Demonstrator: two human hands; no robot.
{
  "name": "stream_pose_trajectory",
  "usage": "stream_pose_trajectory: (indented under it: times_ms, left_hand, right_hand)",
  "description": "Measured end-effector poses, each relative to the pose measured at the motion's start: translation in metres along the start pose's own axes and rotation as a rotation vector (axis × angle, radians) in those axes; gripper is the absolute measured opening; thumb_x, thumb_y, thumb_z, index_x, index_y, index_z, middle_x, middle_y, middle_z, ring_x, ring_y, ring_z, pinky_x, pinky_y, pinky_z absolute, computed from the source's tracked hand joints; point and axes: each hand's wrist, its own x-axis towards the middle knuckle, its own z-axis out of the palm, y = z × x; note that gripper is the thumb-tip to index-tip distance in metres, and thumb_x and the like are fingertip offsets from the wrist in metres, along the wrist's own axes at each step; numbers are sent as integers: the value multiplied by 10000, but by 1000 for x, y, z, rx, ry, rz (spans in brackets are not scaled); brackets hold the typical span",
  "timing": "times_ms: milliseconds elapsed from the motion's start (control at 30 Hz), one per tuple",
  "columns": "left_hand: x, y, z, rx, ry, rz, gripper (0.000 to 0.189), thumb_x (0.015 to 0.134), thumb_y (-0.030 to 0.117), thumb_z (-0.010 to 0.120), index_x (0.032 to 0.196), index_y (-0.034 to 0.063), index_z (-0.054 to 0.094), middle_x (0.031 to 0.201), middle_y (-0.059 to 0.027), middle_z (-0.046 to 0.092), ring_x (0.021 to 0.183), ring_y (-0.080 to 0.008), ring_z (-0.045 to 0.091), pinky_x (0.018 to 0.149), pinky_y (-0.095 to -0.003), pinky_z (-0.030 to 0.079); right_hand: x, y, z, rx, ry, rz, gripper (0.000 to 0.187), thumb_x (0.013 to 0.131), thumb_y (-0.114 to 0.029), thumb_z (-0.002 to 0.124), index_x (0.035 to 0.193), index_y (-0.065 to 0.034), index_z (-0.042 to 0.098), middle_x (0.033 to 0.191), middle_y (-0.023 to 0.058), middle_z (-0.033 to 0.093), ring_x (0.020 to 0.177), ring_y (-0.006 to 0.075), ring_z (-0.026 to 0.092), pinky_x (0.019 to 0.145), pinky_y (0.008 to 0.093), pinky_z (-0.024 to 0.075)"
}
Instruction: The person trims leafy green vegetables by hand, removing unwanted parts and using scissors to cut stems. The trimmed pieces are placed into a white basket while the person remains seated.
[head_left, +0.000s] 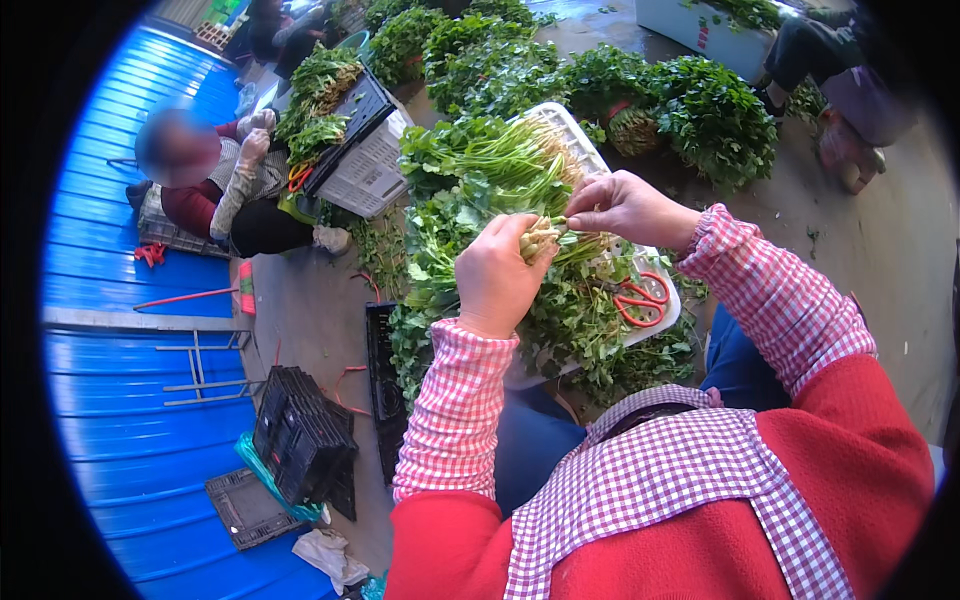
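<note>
My left hand grips a small bunch of leafy greens, its pale stem ends poking out past the thumb. Beside those ends, my right hand pinches a thin green stem between thumb and fingertips. Below both hands is a white plastic crate heaped with the same coriander-like greens. Long stems with pale root ends lie across its far side. Orange-handled scissors rest at the crate's near right corner, their blades partly hidden among leaves.
At the left, a person sits by a crate topped with greens. Tied bundles stand on the floor ahead. Another person is at the upper right. Folded black crates and a red broom are near the blue wall.
</note>
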Motion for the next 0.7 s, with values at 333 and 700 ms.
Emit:
stream_pose_trajectory:
  times_ms: [333, 700]
  left_hand:
    - [2, -6, 19, 4, 159, 161, 376, 706, 126, 867, 1044, 138, 701, 884, -58, 658, 732, -308, 690, 620, -399, 557]
    - [-7, -13, 26, 70, 144, 299, 295, 715, 52, 835, 964, 121, 693, 844, -57, 663, 706, -300, 680, 601, -387, 540]
  right_hand:
    - [-8, 2, -1, 435, 4, 263, 199, 976, -190, 739, 1061, -11, 758, 963, 2, 740, 872, 75, 671, 830, 260, 552]
    - [0, -6, 14, 380, 30, 471, 258, 891, -257, 803, 1008, -32, 751, 878, 15, 720, 776, 69, 640, 703, 235, 496]
